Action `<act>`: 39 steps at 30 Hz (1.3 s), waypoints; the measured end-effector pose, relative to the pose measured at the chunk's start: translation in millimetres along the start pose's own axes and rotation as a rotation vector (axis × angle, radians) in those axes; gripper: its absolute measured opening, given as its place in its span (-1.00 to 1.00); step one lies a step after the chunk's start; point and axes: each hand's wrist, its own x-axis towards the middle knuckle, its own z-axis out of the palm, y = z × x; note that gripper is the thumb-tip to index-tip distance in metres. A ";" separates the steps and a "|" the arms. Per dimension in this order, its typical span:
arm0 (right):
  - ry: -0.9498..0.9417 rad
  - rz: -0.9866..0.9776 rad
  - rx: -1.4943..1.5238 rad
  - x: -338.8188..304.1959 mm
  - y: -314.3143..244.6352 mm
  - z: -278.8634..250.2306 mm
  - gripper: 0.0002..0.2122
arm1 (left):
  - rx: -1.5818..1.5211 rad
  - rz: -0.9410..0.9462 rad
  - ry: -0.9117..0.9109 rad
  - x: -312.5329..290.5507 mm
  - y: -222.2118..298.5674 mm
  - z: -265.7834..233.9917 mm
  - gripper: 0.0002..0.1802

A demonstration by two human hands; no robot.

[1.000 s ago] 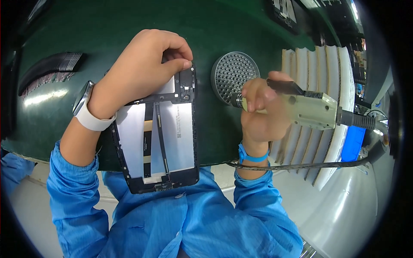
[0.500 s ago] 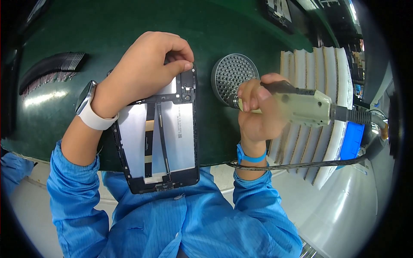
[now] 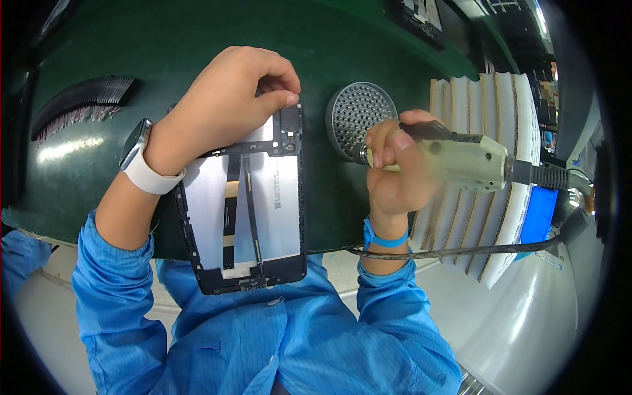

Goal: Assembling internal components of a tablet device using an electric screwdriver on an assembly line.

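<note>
Green bench [image 3: 164, 39], opened tablet [image 3: 278, 197] overhanging its near edge: my right hand [image 3: 393, 181] is wrapping the electric screwdriver [image 3: 477, 164] at the perforated dish [image 3: 359, 108], likely loading, next needing clean lift; left hand [image 3: 237, 95] is resting half-curled on the tablet, hold unclear.

Blk tablet [image 3: 280, 197], innards exposed, pale-grn elec. screwdriver [image 3: 469, 163] in R hand [image 3: 399, 170]
</note>
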 end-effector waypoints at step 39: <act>-0.247 0.054 0.183 18.2 3.5 72.8 -0.75 | -0.011 0.054 0.114 -3.9 -14.0 6.4 -0.91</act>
